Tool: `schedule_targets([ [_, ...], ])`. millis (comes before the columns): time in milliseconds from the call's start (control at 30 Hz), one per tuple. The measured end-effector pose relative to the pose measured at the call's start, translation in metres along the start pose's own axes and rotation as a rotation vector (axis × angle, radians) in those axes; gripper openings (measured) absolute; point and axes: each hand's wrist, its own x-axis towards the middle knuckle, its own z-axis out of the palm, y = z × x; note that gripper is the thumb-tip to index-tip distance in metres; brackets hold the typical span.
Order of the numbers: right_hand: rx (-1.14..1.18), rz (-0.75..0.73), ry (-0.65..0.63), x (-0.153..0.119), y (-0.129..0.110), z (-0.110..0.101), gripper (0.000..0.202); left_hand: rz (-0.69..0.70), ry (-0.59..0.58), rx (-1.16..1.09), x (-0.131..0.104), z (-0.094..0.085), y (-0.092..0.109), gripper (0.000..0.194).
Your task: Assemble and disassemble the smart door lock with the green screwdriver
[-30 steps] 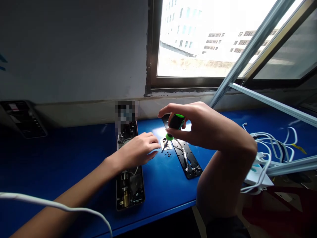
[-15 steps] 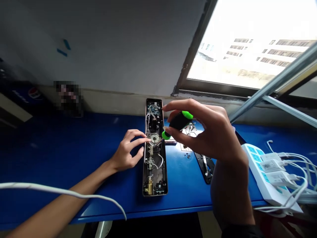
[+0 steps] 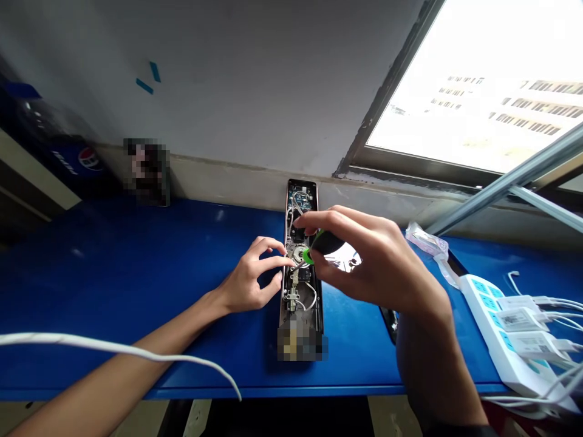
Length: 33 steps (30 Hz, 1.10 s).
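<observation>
A long, narrow open housing (image 3: 308, 317), like an electronic door lock, lies lengthwise on the blue table. It holds a circuit board (image 3: 300, 197), a round metal disc (image 3: 299, 254), white wires and a metal mechanism (image 3: 293, 297). My left hand (image 3: 255, 276) rests at its left edge, fingers spread, index fingertip over the parts just below the disc. My right hand (image 3: 378, 255) grips a black and green screwdriver (image 3: 328, 243) above the housing. The tilted shaft points down left, its tip beside my left index finger. What the tip touches is too small to tell.
On the right stands a white power strip (image 3: 494, 334) with several plugged chargers. Behind my right wrist, a dark plate (image 3: 390, 321) is mostly hidden. A clear plastic wrapper (image 3: 428, 243) lies near the wall. A white cable (image 3: 122, 351) crosses the front left; a Pepsi bottle (image 3: 68, 145) is far left.
The view has shifted, so the housing appears further right. My right hand has brought the screwdriver lower and left, its tip closer to my left fingertips. My left hand stays at the housing's edge.
</observation>
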Motion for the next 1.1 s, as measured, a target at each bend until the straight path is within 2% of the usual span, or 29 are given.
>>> schedule_targets([
  [200,-0.081,-0.001,-0.016,-0.001,-0.005,0.006,0.018,-0.023,0.015,-0.001,-0.002,0.003,-0.005,0.026],
  [333,0.009,0.0,-0.048,0.0,-0.006,0.007,0.038,-0.021,0.005,0.0,-0.002,0.003,-0.006,0.026],
  [467,-0.061,0.018,-0.016,0.001,-0.008,0.006,0.02,-0.024,-0.008,-0.012,-0.002,0.003,-0.005,0.021],
  [633,-0.01,0.009,-0.022,0.001,-0.008,0.007,0.041,-0.005,0.005,0.0,-0.002,0.003,-0.005,0.027],
  [733,-0.049,0.02,-0.01,0.002,-0.007,0.008,0.022,-0.007,0.0,-0.006,-0.002,0.002,-0.005,0.025],
  [800,-0.041,0.025,0.0,0.002,-0.008,0.009,0.018,-0.019,-0.014,-0.003,-0.001,0.001,-0.004,0.023],
  [967,0.044,-0.006,-0.032,0.004,-0.011,0.012,0.044,-0.037,-0.023,0.001,-0.001,0.001,-0.002,0.021],
  [1100,-0.028,0.033,-0.014,0.005,-0.012,0.012,0.02,-0.04,-0.013,0.0,-0.002,0.002,-0.004,0.022],
])
